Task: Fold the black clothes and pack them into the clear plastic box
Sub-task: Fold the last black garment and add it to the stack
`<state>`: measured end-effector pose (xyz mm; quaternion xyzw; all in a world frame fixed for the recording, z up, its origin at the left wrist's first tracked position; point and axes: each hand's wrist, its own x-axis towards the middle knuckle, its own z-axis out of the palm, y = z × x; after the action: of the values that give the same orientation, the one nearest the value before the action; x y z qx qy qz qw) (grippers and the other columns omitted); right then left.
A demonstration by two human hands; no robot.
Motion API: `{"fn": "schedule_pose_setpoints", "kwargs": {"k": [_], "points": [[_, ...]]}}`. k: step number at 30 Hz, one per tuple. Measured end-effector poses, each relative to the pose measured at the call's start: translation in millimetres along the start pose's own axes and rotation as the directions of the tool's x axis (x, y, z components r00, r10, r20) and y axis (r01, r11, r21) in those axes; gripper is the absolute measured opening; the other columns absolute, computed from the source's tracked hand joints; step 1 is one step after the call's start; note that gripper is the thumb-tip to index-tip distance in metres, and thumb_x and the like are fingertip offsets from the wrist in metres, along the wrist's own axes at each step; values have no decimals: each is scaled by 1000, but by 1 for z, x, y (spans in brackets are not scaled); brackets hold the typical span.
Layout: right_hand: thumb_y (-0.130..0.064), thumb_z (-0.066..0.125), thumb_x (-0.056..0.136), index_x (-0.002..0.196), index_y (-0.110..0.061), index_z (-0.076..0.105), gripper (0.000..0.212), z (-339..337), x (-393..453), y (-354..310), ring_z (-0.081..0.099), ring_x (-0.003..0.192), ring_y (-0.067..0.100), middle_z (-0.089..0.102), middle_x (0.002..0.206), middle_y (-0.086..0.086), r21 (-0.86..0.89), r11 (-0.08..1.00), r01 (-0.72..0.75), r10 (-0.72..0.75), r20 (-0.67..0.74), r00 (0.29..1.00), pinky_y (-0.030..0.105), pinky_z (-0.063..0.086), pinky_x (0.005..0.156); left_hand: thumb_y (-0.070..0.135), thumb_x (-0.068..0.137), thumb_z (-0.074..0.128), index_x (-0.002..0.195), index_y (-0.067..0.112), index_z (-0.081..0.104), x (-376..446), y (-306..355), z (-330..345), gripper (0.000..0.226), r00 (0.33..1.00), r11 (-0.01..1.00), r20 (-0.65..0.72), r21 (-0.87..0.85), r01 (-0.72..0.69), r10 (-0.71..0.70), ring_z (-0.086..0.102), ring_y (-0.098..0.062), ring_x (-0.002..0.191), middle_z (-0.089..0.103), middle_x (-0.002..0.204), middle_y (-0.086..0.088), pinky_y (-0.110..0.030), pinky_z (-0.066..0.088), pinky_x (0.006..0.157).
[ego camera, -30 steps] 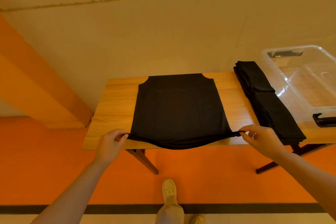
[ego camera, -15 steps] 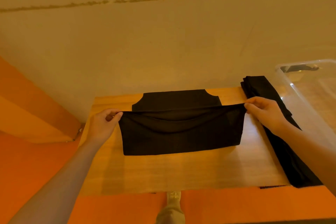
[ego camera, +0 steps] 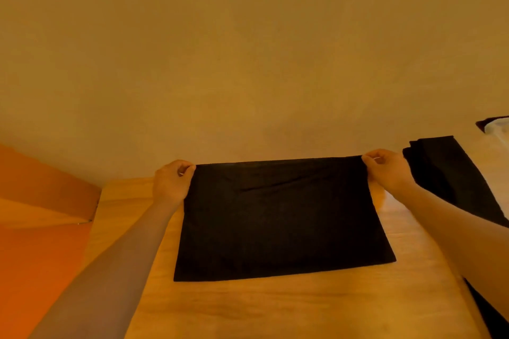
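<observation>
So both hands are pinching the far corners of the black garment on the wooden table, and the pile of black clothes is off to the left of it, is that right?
Not quite. In the head view the pile of black clothes lies to the right of the black garment, not the left. The rest holds: the left hand and right hand each pinch a far corner of it on the wooden table.

Both bare forearms stretched forward and slightly inward from the lower corners; left hand [ego camera: 173,181] knuckles up, fingers curled, pinching the far left corner of the black garment [ego camera: 281,217]; right hand [ego camera: 387,170] mirrored at the far right corner, thumb and fingers closed on the fabric edge.
</observation>
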<state>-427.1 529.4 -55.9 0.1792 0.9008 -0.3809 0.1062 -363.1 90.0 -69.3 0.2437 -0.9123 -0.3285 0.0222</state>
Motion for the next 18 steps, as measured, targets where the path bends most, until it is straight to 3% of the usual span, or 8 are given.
{"fn": "schedule_pose_setpoints", "kwargs": {"k": [3,5,8,10,12,15,18], "points": [[-34,50,98,113,-16,59,26,6,-4,-5,61,65,17,62,82,-3,-140,990,23,-29,-37,999,30,50,53,24,98,53,109,10,65,3,-6,16,22,998,999,-62,51,5,-2,55,-16,84,66,106,-10,-27,42,72],[-35,47,99,122,-18,55,29,6,-18,-9,62,65,16,61,83,-4,-229,968,101,-125,-93,988,29,51,51,25,98,52,118,9,60,-5,-8,23,27,984,993,-161,95,-63,78,58,-23,94,62,115,-12,-34,45,82],[-29,47,98,124,-11,57,33,16,-41,-12,64,86,24,64,105,5,-348,875,335,-403,-141,905,29,50,71,31,100,47,127,9,53,-36,-1,33,36,951,950,-165,219,-223,261,46,-27,124,52,133,-11,-46,33,104],[-29,47,98,124,-7,57,36,33,-55,0,59,108,28,60,121,11,-401,764,505,-568,-48,822,33,46,90,37,98,42,133,12,50,-67,5,39,44,907,875,-40,285,-391,419,39,-22,133,46,142,-7,-43,27,107],[-30,46,99,135,-10,50,42,49,-70,17,44,130,23,47,142,9,-450,680,579,-617,75,784,39,35,109,41,97,38,140,15,43,-97,2,44,51,856,793,108,333,-511,506,31,-20,141,36,152,-4,-41,23,110],[-37,36,99,148,-18,33,52,64,-97,41,20,146,18,24,157,2,-491,628,604,-616,160,771,44,17,119,48,98,30,149,18,29,-129,-15,48,59,874,776,202,404,-485,441,16,-20,147,21,159,-4,-42,17,117],[-44,25,100,151,-21,23,56,70,-114,63,10,148,18,15,160,0,-526,657,540,-545,164,822,44,11,119,53,98,24,151,17,27,-148,-34,47,64,920,806,202,445,-391,334,12,-20,148,17,160,-3,-41,12,119]]}}
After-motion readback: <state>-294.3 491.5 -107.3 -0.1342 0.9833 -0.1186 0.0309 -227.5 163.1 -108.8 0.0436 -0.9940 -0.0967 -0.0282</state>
